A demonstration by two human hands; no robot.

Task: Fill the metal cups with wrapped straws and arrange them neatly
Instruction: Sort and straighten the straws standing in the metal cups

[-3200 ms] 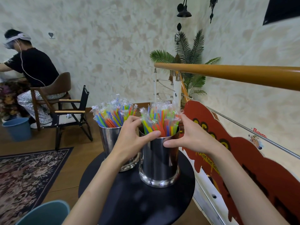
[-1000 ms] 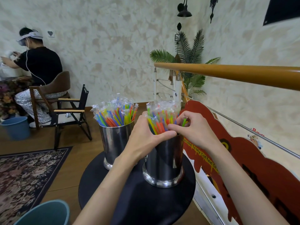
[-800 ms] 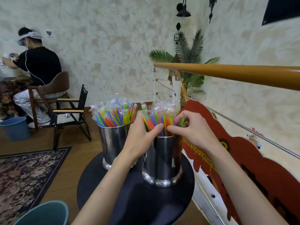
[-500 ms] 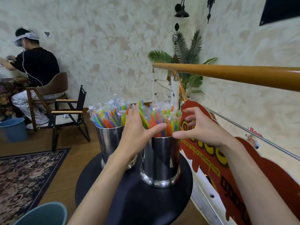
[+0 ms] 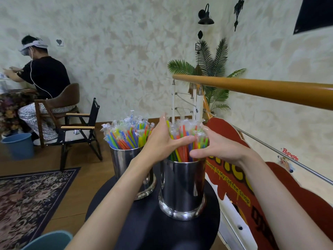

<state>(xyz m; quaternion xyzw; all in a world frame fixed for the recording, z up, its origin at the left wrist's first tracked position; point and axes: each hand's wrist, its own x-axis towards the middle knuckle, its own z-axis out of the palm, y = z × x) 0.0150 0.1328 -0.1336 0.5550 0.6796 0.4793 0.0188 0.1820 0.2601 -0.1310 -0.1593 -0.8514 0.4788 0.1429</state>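
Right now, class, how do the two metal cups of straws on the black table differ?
The near cup has its straws gathered between the left hand and right hand; the far cup is untouched. The near cup's straws stand bunched upright; the far cup's straws fan outward. Both are shiny, full of colourful wrapped straws.

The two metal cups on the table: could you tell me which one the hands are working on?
The nearer right cup; both hands gather its straws, while the left cup stands untouched.

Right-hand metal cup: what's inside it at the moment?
The right-hand metal cup holds a bundle of wrapped straws, gathered between the left hand and right hand. Their lower ends and the cup's bottom are hidden by its wall.
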